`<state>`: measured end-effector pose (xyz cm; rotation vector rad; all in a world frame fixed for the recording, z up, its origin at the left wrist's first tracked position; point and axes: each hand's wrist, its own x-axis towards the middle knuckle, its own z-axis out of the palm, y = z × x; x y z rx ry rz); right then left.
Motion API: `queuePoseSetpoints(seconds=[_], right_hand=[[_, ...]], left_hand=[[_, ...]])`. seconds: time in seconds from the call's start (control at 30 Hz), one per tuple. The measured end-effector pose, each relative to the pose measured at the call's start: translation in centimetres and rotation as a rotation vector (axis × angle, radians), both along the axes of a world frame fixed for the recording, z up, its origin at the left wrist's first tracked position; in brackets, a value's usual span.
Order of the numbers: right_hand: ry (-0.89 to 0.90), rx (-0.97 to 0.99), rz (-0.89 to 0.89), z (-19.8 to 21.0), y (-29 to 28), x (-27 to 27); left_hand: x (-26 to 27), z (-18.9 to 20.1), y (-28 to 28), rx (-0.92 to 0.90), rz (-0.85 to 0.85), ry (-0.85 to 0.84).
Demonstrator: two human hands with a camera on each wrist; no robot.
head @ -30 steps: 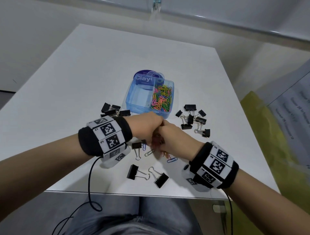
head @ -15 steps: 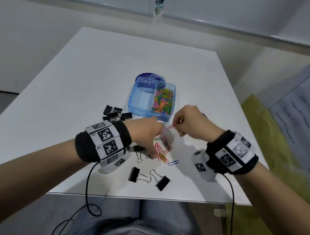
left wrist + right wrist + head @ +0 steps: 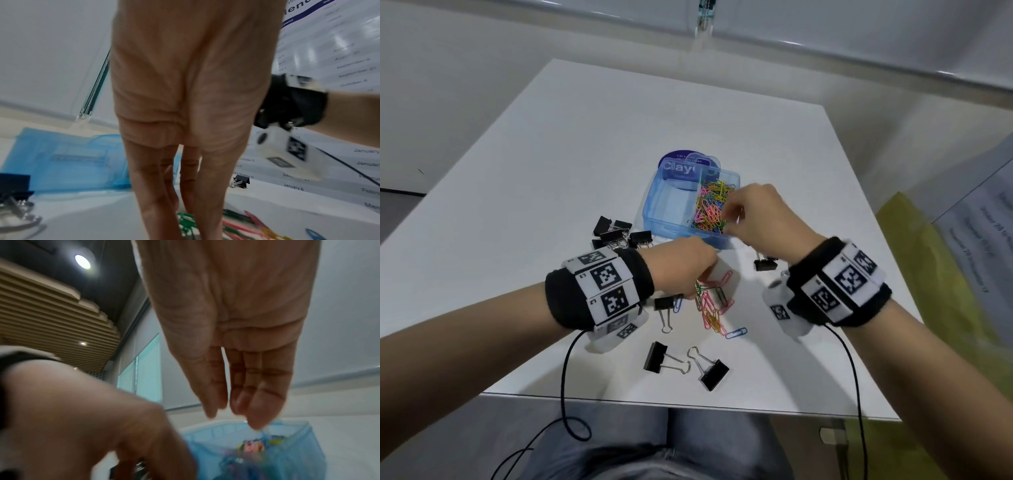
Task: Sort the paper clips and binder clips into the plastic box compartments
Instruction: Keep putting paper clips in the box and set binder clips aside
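Observation:
A blue plastic box (image 3: 654,212) stands mid-table; its right compartment holds several coloured paper clips (image 3: 710,209), and its left one looks bare. My right hand (image 3: 734,212) hovers over the right compartment; in the right wrist view (image 3: 228,412) its fingers hang straight with nothing between them above the box (image 3: 287,451). My left hand (image 3: 700,282) rests with straight fingers on a loose pile of paper clips (image 3: 710,308) on the table, also seen as clips (image 3: 242,227) in the left wrist view. Black binder clips lie left of the box (image 3: 616,231), beside the pile (image 3: 664,310) and near the front (image 3: 655,358).
Another binder clip (image 3: 714,373) lies near the table's front edge (image 3: 688,407), and one (image 3: 765,264) sits under my right wrist. A yellow-green object (image 3: 928,274) and a printed calendar sheet (image 3: 979,222) stand off the table's right side. Wrist cables hang over the front edge.
My right hand rose from the pile with a pink paper clip and moved forward over the box's right compartment, where its fingers now hang empty. The left hand stayed on the pile.

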<state>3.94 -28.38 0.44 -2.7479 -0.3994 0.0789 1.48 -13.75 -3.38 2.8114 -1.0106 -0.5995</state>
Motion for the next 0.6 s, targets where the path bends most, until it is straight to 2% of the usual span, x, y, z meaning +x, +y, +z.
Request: queuePoseSetpoints(seconds=[0.1, 0.17, 0.3, 0.4, 0.5, 0.6], right_hand=[[0.254, -0.193, 0.126, -1.0, -0.1, -4.2], [0.314, -0.262, 0.173, -1.9, 0.2, -6.7], [0.265, -0.329, 0.168, -3.8, 1.3, -7.6], [0.226, -0.28, 0.209, -4.4, 2.1, -7.0], [0.194, -0.193, 0.239, -4.8, 2.0, -6.2], [0.131, -0.171, 0.251, -4.8, 1.8, -5.7]], left_hand=[[0.1, 0.1, 0.1, 0.011, -0.01, -0.019], [0.3, -0.1, 0.0, 0.02, -0.009, -0.039], [0.6, -0.6, -0.3, 0.029, -0.011, -0.083], [0.8, -0.1, 0.1, 0.045, 0.026, -0.01], [1.0, 0.4, 1.0, 0.009, 0.005, 0.139], [1.1, 0.4, 1.2, -0.018, -0.017, 0.149]])
